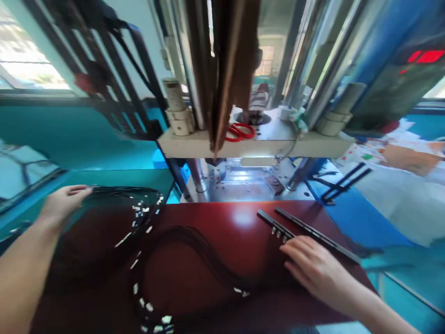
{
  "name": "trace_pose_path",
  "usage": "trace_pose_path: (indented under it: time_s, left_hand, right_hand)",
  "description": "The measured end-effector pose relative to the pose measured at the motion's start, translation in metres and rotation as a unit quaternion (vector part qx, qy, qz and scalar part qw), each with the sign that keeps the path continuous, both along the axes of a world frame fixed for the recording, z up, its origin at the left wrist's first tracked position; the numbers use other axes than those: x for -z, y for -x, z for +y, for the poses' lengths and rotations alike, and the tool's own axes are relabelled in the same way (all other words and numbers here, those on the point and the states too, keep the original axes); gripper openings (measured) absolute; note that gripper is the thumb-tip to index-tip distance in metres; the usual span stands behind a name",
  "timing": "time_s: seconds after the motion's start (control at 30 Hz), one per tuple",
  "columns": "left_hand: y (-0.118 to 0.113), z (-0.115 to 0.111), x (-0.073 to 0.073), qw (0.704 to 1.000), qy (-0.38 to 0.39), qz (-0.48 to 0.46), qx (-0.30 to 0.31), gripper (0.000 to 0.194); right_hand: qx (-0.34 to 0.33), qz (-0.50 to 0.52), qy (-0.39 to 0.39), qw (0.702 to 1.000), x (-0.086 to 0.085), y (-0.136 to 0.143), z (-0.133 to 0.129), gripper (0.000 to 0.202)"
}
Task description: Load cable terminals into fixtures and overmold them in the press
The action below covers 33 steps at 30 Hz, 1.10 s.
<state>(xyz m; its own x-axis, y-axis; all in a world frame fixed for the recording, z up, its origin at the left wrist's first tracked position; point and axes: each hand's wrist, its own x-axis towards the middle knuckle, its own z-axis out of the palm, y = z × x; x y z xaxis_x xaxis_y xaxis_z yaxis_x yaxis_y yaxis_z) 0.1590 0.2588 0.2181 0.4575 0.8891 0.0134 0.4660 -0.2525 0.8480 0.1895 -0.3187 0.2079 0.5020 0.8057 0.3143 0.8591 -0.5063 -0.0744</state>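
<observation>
At the left of the table, my left hand (64,204) is closed in a pinch on the end of a bundle of thin black cables (121,189). The bundle loops over the dark red table (222,232), with small white tags or connectors along it. Over at the right, my right hand (313,264) has its fingers together on the near end of a short black bar (274,223), which carries small metal pieces on its side. A longer black bar (316,233) lies just behind that hand, roughly parallel to the short one.
Behind the table stands a press machine with a pale crossbeam (313,147) and metal columns. Red-handled scissors (240,131) lie on the beam. A lit metal bed (239,188) sits below. Black prongs (344,185) and white plastic sheeting (399,199) are at the right.
</observation>
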Motion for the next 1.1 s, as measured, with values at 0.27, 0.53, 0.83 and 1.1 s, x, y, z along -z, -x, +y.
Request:
trace_pose_path:
  time_s: [0.27, 0.53, 0.83, 1.1]
  left_hand:
    - [0.029, -0.209, 0.001, 0.815, -0.173, 0.023, 0.553, 0.032]
    - [0.046, -0.321, 0.012, 0.595, -0.349, 0.184, 0.701, 0.034]
    - [0.030, -0.337, 0.006, 0.618, -0.274, 0.201, 0.710, 0.027]
    - [-0.030, -0.353, 0.014, 0.614, 0.175, 0.230, 0.735, 0.036]
  right_hand:
    - [0.134, 0.176, 0.099, 0.970, 0.018, 0.003, -0.096, 0.039]
    - [0.178, 0.204, 0.226, 0.936, 0.006, -0.015, -0.064, 0.031]
    - [0.241, 0.194, 0.299, 0.903, -0.048, -0.064, -0.030, 0.025]
    - [0.275, 0.135, 0.135, 0.942, -0.044, -0.136, 0.013, 0.029]
